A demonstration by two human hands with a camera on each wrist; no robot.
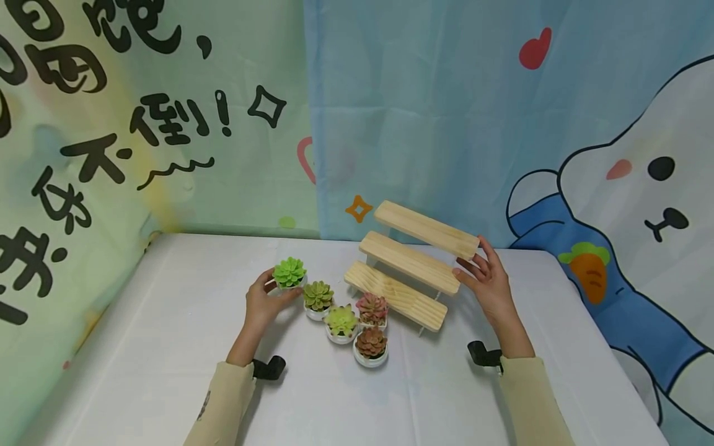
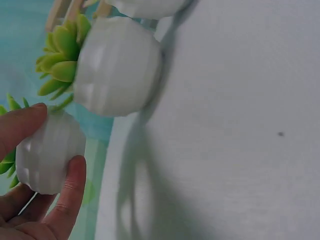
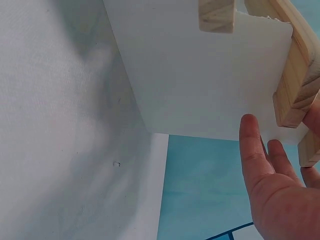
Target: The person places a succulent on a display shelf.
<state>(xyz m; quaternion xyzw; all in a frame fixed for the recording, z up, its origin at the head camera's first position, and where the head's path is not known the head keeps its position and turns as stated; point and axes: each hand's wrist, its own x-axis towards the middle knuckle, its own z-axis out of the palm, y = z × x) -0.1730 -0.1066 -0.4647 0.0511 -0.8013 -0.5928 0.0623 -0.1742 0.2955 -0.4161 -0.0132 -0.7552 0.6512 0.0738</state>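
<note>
My left hand [image 1: 266, 303] grips a small white pot [image 2: 52, 150] with a bright green succulent [image 1: 289, 272], thumb on one side and fingers on the other. My right hand [image 1: 491, 288] holds the right end of a wooden three-step stand [image 1: 409, 263], thumb by the middle board and fingers by the top board. In the right wrist view, its fingers [image 3: 252, 150] lie by the stand's white side panel [image 3: 210, 85]. Right of the left hand are potted succulents: a yellow-green one [image 1: 318, 297], a lighter green one [image 1: 341, 322], a pink one [image 1: 372, 310] and a brownish-red one [image 1: 370, 344].
The stand is angled near the back edge of a white-covered table [image 1: 167, 347]. Behind the table hangs a printed cloth backdrop [image 1: 424, 111]. Each wrist wears a black camera mount, such as the left one [image 1: 270, 368].
</note>
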